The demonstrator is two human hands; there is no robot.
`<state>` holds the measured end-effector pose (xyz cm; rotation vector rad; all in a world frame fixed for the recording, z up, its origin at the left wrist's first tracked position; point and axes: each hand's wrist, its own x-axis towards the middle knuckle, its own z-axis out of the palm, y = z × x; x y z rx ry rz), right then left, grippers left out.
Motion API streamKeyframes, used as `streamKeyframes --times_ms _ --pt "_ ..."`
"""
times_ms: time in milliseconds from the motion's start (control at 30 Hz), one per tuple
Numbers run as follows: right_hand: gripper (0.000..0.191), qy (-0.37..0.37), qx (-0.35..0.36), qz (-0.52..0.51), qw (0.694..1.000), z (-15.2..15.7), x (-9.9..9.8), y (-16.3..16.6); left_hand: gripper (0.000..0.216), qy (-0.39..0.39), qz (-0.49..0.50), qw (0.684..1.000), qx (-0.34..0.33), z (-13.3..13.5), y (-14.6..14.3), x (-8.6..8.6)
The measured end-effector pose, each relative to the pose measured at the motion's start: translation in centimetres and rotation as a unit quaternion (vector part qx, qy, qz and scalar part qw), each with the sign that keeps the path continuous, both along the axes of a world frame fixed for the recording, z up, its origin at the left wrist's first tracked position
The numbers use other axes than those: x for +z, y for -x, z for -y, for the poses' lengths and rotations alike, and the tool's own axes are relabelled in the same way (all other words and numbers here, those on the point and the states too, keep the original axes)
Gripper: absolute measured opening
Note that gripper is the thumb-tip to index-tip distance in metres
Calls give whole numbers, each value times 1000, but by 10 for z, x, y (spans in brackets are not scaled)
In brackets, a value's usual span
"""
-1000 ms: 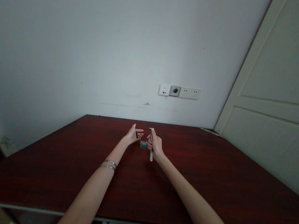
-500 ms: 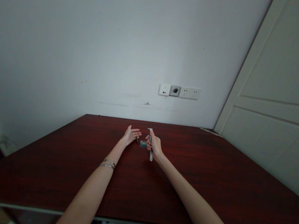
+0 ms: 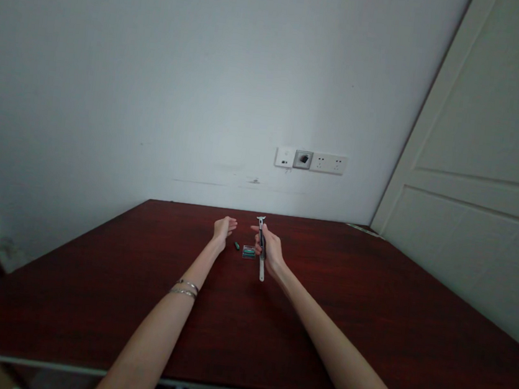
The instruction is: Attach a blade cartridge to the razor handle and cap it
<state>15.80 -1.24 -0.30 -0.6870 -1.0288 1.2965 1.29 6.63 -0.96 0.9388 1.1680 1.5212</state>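
My right hand grips a razor with a dark grip and a silver end. Its narrow T-shaped head points up and away from me, and the thumb lies along the handle. My left hand is raised to the left of it, fingers stretched out to the right, holding nothing. Between the hands, a small green piece, like a razor cartridge, lies on the table. Just right of that sits a small clear case with green inside, close to the right hand's fingers.
The dark red wooden table reaches back to a pale wall with a row of sockets and switches. A white panelled door stands at the right. A thin light strip lies at the table's back right corner.
My left hand has moved slightly left and turned, uncovering the green piece. The razor's head has risen a little and turned in my right hand. The right index finger now points left.
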Motion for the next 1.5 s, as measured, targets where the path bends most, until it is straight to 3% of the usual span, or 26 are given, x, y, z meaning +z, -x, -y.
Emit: streamKeyframes --times_ms 100,300,533,633,767,867,933,1000,1067,1133,1200,1267,1367,1500 --pt "33 -6 -17 -29 999 -3 4 -5 8 -35 -39 999 0 6 -5 12" --pt "31 -64 -99 9 993 -12 6 -13 14 -113 -170 979 -24 26 -10 22" --pt "22 -123 -113 90 982 -17 1 -18 25 -132 -189 947 -223 55 -17 21" --pt "18 -142 -128 129 973 -21 -3 -17 32 -162 -165 933 -275 62 -22 18" --pt "21 -152 -166 172 959 -23 -6 -14 23 -185 -165 930 -270 64 -31 13" --pt "30 -130 -151 183 963 -22 -4 -13 18 -190 -174 928 -269 63 -32 10" --pt "38 -102 -136 181 969 -22 -2 -17 14 -175 -171 933 -264 62 -31 9" --pt "40 -83 -173 210 959 -23 0 -25 11 -146 -157 945 -248 62 -28 10" --pt "33 -67 -240 310 918 -22 -1 -35 11 -121 -145 954 -232 63 -26 11" --pt "27 -33 -261 466 845 -20 -5 -43 12 -113 -145 957 -226 64 -24 13" --pt "29 13 -218 611 761 -16 -10 -45 11 -114 -152 956 -225 65 -22 15" --pt "37 39 -164 698 696 -12 -15 -43 11 -118 -158 955 -223 67 -22 18" --pt "46 38 -134 748 648 -9 -20 -36 11 -122 -162 954 -219 68 -22 20" --pt "45 16 -143 772 619 -8 -22 -30 10 -117 -164 955 -218 69 -22 20"
